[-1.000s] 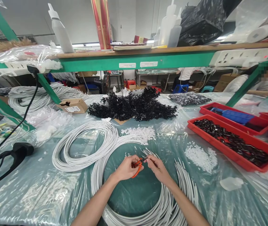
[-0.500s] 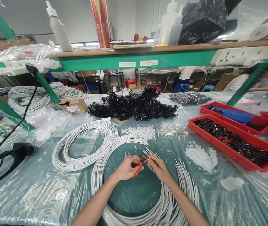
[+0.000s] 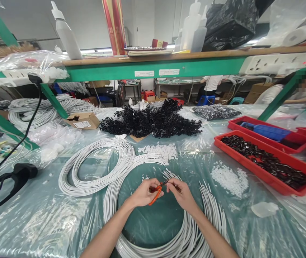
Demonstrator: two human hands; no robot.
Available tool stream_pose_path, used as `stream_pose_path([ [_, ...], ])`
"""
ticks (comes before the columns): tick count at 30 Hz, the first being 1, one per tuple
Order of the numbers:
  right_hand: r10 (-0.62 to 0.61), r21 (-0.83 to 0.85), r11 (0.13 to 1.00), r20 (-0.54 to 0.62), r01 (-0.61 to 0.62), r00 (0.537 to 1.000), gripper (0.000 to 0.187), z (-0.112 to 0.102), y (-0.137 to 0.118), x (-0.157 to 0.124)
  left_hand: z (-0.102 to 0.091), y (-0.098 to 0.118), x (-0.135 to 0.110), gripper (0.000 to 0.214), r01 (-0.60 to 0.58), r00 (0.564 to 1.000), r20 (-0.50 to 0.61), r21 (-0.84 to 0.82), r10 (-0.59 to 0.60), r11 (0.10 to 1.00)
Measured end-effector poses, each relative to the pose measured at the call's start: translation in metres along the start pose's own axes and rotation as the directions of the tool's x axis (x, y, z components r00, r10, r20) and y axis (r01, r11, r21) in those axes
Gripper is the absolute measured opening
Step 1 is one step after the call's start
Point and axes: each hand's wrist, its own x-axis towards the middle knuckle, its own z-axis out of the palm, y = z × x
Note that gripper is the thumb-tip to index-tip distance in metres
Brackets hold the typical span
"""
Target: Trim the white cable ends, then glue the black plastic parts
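My left hand (image 3: 149, 192) is closed around small orange-handled pliers (image 3: 156, 195), whose dark jaws point right. Against the jaw tips, the fingers of my right hand (image 3: 179, 190) are pinched together on something small and dark that I cannot make out. Both hands are over a large coil of white cable (image 3: 112, 200) lying on the table, its loose ends fanning out behind and beside my right hand. A second white cable coil (image 3: 69, 175) overlaps it at the left. Tiny white bits (image 3: 145, 177) lie just beyond my left hand.
A red bin (image 3: 266, 175) of dark small parts stands at the right, near a pile of white pieces (image 3: 229, 178). Black-tipped cables (image 3: 153, 120) are heaped at the back. A green shelf beam (image 3: 120, 73) crosses above. A black-handled tool (image 3: 25, 172) lies left.
My right hand has edged slightly left, and the orange handles have tilted a little. The view has shifted very slightly; the coils and bins stay in place.
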Motion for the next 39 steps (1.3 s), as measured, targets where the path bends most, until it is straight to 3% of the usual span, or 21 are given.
stream_pose_path([
  [7,-0.078,-0.152,0.986,-0.078,0.066,0.994,0.039,-0.001,-0.004,-0.006,0.002,-0.003,0.001,0.053,0.072,0.997,0.028,-0.094,-0.069,0.993],
  [14,-0.170,-0.260,0.957,-0.143,0.129,0.975,0.028,0.003,0.002,-0.008,0.005,-0.005,0.002,0.054,0.087,0.996,0.012,-0.094,-0.086,0.992],
  [25,-0.025,-0.017,1.000,0.026,0.026,0.999,0.050,-0.005,-0.002,-0.005,0.000,-0.003,0.000,0.018,-0.066,0.997,-0.040,0.110,0.071,0.992],
  [33,0.078,0.187,0.975,0.202,-0.117,0.976,0.063,-0.008,0.000,0.001,-0.001,-0.002,-0.002,0.011,-0.107,0.994,-0.020,0.142,0.111,0.984],
  [39,0.023,0.113,0.993,0.125,-0.038,0.992,0.056,-0.007,-0.003,0.001,-0.004,-0.003,-0.002,0.021,-0.052,0.999,0.004,0.109,0.052,0.993],
])
